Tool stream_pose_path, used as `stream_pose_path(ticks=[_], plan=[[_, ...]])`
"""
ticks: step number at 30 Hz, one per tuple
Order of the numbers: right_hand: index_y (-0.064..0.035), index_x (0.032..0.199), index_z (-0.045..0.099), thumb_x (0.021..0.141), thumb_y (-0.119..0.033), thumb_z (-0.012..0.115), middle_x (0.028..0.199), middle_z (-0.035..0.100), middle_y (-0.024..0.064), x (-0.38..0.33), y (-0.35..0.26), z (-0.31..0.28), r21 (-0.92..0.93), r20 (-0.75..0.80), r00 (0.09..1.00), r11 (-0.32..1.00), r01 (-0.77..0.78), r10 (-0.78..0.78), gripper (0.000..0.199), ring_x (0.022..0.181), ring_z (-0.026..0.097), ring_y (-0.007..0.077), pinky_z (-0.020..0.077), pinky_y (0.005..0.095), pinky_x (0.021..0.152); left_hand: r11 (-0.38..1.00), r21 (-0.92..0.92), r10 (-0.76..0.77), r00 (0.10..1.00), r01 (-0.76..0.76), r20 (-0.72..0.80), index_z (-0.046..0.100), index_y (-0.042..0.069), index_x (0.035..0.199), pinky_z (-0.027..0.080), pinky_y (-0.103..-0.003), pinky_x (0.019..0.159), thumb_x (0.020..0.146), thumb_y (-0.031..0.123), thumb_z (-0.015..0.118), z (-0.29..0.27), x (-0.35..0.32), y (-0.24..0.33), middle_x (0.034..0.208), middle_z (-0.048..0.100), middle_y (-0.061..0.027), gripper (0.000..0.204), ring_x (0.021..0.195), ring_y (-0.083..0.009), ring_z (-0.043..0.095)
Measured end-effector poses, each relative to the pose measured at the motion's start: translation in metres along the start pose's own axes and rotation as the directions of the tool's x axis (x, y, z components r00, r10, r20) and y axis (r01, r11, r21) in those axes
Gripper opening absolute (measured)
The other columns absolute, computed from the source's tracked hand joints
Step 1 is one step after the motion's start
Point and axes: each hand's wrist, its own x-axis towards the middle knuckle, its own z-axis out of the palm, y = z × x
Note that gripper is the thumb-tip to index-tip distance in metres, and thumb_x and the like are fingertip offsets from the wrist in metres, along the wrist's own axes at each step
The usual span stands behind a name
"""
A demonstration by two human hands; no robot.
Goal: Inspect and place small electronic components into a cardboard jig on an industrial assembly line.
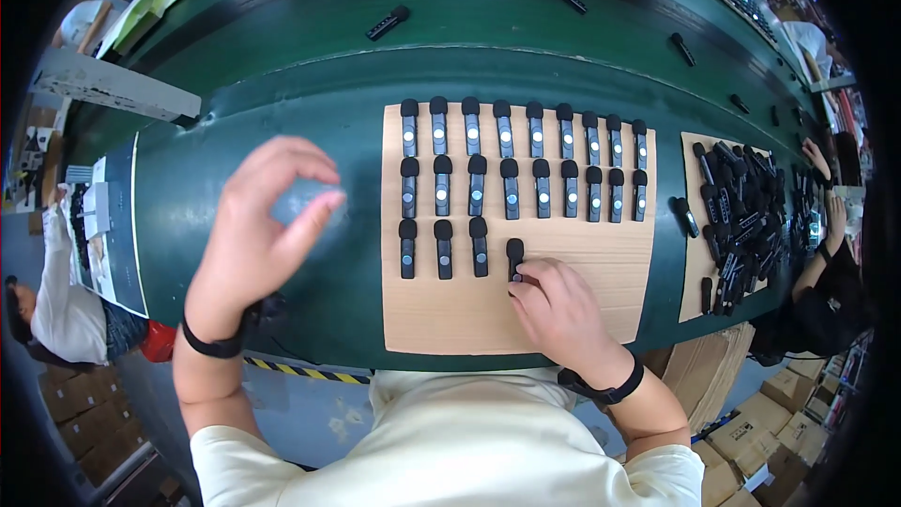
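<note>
- Right hand (561, 305): thumb and fingertips closed on the near end of a black foam-topped microphone (515, 250); exact contact partly hidden.
- That microphone: on the cardboard sheet (450, 324), foam end far, just right of the three others in the nearest row.
- Left hand (272, 216): raised over the green table (169, 188) left of the sheet, thumb and fingers apart, nothing seen between them.
- Sheet: two fuller rows beyond, nine each, foam ends far, round discs facing up; far row (472, 129), middle row (477, 188).
- Right of sheet: loose microphone (688, 218) on its own, then a jumbled pile (741, 216) on a second cardboard piece (692, 272).
- Far side: scattered microphones, e.g. one far left (387, 23) and one far right (683, 49).
- Far right: co-worker's hand (836, 221) near the pile.
- Risk: gripping only the near end could let the microphone twist out of line on release.
- Risk: right knuckles or wristband (624, 385) could snag the sheet's near edge and shift whole rows.
- Risk: a careless pull at the tangled pile could spill pieces.
</note>
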Motion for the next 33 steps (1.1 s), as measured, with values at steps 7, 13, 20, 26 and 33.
stream_pose_path(ticks=[7,13,20,26,33], plan=[[-0.0057,0.097,0.063,0.073,-0.003,0.073,0.105,0.059,0.0109,0.012,0.004,0.005,-0.074,-0.018,1.000,0.997,-0.026,0.025,0.027,0.087,0.061,0.0278,0.0520,0.0378,0.073,0.882,-0.352,-0.321,0.947,0.312,0.035,0.063,-0.002,0.090,0.050,-0.026,0.073,0.088,0.009,0.066,0.000,0.048,-0.062,0.080,0.063,-0.0047,0.011,0.075,-0.0112,0.060],[-0.0063,0.104,0.061,0.071,-0.002,0.075,0.110,0.058,0.0131,0.010,0.002,0.004,-0.042,-0.020,0.999,0.998,-0.039,0.038,0.036,0.087,0.062,0.0280,0.0523,0.0373,0.074,0.935,-0.106,-0.343,0.938,0.338,-0.040,0.066,-0.001,0.095,0.052,-0.030,0.071,0.087,0.018,0.068,0.027,0.106,-0.126,0.081,0.067,-0.0077,0.021,0.073,-0.0166,0.064],[-0.0058,0.109,0.058,0.074,0.000,0.074,0.114,0.057,0.0157,0.000,0.001,-0.017,0.122,0.000,0.996,0.988,-0.089,0.090,0.039,0.089,0.062,0.0290,0.0525,0.0366,0.077,0.899,0.327,-0.225,0.949,0.290,-0.223,0.065,0.000,0.098,0.053,-0.034,0.074,0.085,0.022,0.071,0.054,0.128,-0.174,0.087,0.069,-0.0109,0.026,0.078,-0.0215,0.066],[-0.0038,0.112,0.055,0.076,0.005,0.070,0.118,0.054,0.0181,-0.001,0.008,-0.036,0.262,-0.075,0.988,0.958,-0.112,0.136,0.040,0.091,0.061,0.0256,0.0511,0.0340,0.080,0.886,0.184,-0.395,0.901,0.425,-0.179,0.068,0.001,0.096,0.054,-0.036,0.072,0.082,0.023,0.072,0.045,0.116,-0.138,0.085,0.070,-0.0128,0.026,0.076,-0.0261,0.068],[-0.0011,0.118,0.053,0.083,0.006,0.065,0.118,0.053,0.0139,0.020,0.008,-0.045,0.765,-0.029,0.947,0.617,-0.186,0.321,0.038,0.093,0.058,0.0170,0.0484,0.0302,0.081,0.980,-0.193,0.005,0.981,-0.043,-0.193,0.069,0.002,0.096,0.052,-0.029,0.070,0.075,0.004,0.079,0.054,0.040,0.003,0.083,0.066,-0.0071,0.024,0.072,-0.0166,0.062]])
